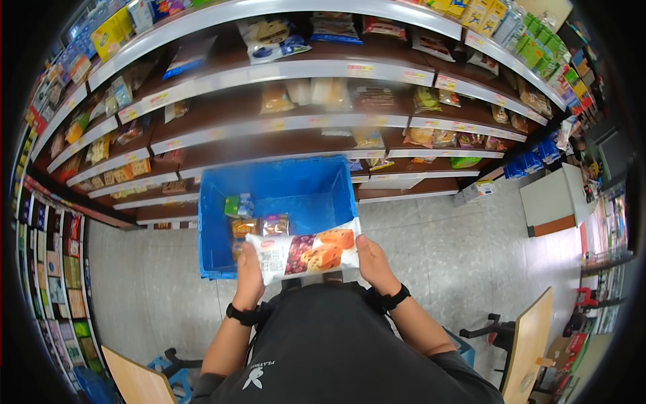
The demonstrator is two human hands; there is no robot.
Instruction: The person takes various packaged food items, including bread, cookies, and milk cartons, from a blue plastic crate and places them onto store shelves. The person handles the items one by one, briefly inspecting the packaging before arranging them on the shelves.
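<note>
My left hand (249, 272) and my right hand (374, 262) grip the two ends of a white bread package (308, 252) printed with red berries and bread slices. The package is level, close in front of my body, above the near edge of a blue plastic crate (277, 171). Inside the crate, at its left, lie a green-and-blue carton pack (239, 205), a brown-gold snack packet (244, 226) and a purple-and-brown packet (275, 224). Another packet there is partly hidden by my left hand and the package.
Ahead rises a curved-looking shelf unit (333, 70) with bagged breads on several levels. A second stocked shelf (55, 283) stands at the left. Wooden tabletops (139, 376) (527, 348) flank me behind. A white counter (550, 202) is at the right, and a white box (477, 192) rests on the tiled floor.
</note>
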